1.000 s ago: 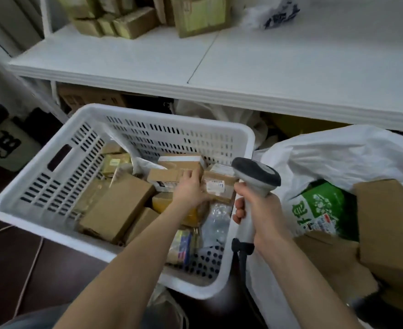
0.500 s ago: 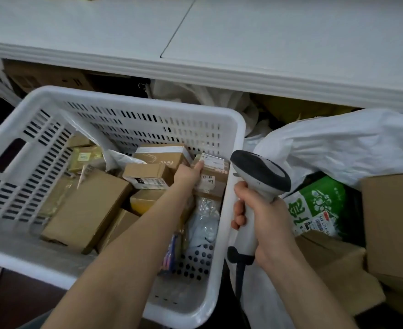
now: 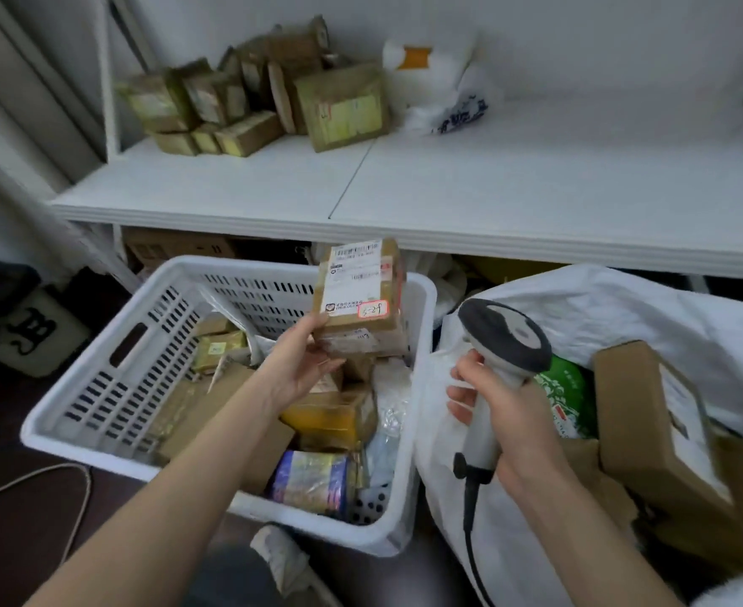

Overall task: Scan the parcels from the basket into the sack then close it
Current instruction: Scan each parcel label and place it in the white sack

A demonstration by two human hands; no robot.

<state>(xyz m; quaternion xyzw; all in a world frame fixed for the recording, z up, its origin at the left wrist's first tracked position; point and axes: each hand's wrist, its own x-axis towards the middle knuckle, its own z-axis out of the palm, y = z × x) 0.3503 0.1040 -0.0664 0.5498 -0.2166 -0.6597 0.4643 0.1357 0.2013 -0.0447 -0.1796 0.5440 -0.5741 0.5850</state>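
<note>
My left hand [image 3: 301,361] holds a small brown parcel [image 3: 360,295] up above the white plastic basket [image 3: 111,387], its white shipping label facing me. Several more cardboard parcels and a blue-wrapped packet [image 3: 312,479] lie in the basket. My right hand [image 3: 501,414] grips the handle of a grey barcode scanner [image 3: 503,339], whose head sits just right of the raised parcel. The white sack [image 3: 601,313] stands open at the right with brown boxes [image 3: 658,418] and a green-printed bag [image 3: 566,400] inside.
A white shelf [image 3: 448,181] runs across behind the basket, carrying a pile of small cardboard boxes [image 3: 255,98] and a white plastic bag [image 3: 439,94]. Boxes sit under the shelf. A cable [image 3: 54,479] lies on the dark floor at the left. The scanner's cord [image 3: 470,541] hangs down.
My left hand has lifted a labelled parcel out of the basket and turned its label up. The scanner hand stayed beside the basket. The camera tilted up, showing the shelf.
</note>
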